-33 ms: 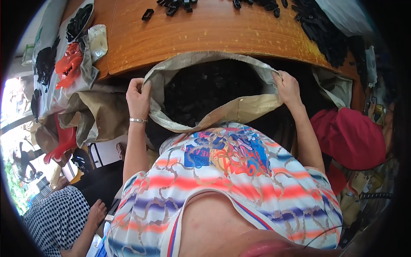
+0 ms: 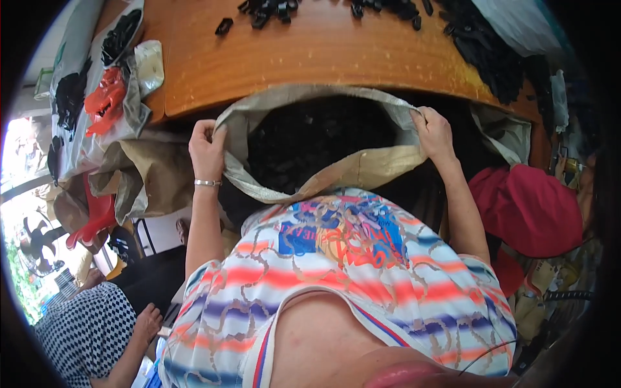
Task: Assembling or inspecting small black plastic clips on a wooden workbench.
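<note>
A wide woven sack (image 2: pixel 356 169), beige with a greyish inner face, gapes at the table's near edge in front of my body. Its mouth is held stretched by both hands. At the left of the rim, my left hand (image 2: pixel 208 152) is closed on the sack's edge, with a metal band around the wrist. Opposite it, my right hand (image 2: pixel 435 134) pinches the rim between thumb and fingers. Many small black pieces (image 2: pixel 310 145) lie in the sack, dark and hard to tell apart.
The brown wooden table (image 2: pixel 272 58) carries small black plastic parts (image 2: pixel 268 10) at its far side and a black heap (image 2: pixel 482 55) at right. Left are a red bag (image 2: pixel 105 100) and another sack (image 2: pixel 152 174). A dark red cloth-covered bulk (image 2: pixel 527 210) stands right. Another person's hand (image 2: pixel 149 321) rests lower left.
The sack's far rim appears slightly lower in the picture, and the whole view has shifted a little. Both hands keep their hold on the rim.
</note>
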`<action>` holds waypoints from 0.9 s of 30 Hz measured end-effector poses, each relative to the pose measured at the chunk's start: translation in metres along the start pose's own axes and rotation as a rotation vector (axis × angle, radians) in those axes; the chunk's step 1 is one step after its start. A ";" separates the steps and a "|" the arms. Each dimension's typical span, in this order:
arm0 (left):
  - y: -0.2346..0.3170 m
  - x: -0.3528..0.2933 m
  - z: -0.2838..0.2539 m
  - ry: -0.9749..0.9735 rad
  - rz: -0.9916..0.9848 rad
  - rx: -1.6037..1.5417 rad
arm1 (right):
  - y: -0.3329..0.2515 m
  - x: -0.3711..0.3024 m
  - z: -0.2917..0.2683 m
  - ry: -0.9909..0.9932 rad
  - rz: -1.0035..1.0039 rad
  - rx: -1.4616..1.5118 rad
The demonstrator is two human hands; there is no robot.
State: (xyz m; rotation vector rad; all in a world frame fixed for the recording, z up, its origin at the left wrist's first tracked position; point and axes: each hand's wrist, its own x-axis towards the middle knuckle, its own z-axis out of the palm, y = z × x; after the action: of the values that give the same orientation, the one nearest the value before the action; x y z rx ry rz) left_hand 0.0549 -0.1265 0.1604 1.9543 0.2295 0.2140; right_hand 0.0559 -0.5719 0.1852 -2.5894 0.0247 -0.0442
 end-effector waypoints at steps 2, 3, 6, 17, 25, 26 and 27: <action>-0.012 0.008 -0.003 0.046 0.004 -0.037 | -0.007 0.009 -0.002 0.085 -0.050 0.034; -0.023 0.011 -0.002 0.046 -0.028 -0.115 | -0.006 0.014 0.002 0.088 -0.059 0.001; -0.010 0.009 -0.002 -0.054 -0.054 -0.133 | -0.004 0.019 0.000 0.011 -0.050 -0.022; 0.030 0.139 0.027 0.040 0.281 0.321 | -0.055 0.111 -0.005 -0.114 -0.284 0.196; 0.024 0.211 0.072 0.142 0.339 0.785 | -0.062 0.217 0.043 0.165 -0.201 -0.017; 0.025 0.209 0.075 0.106 0.345 0.745 | -0.066 0.222 0.045 0.183 -0.168 -0.078; 0.026 0.203 0.075 0.071 0.343 0.709 | -0.070 0.226 0.050 0.195 -0.139 -0.138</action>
State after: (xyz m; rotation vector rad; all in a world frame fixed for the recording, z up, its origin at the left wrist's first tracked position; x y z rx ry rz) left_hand 0.2717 -0.1505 0.1646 2.6910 0.0048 0.4753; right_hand 0.2842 -0.4926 0.1856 -2.7112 -0.0832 -0.3573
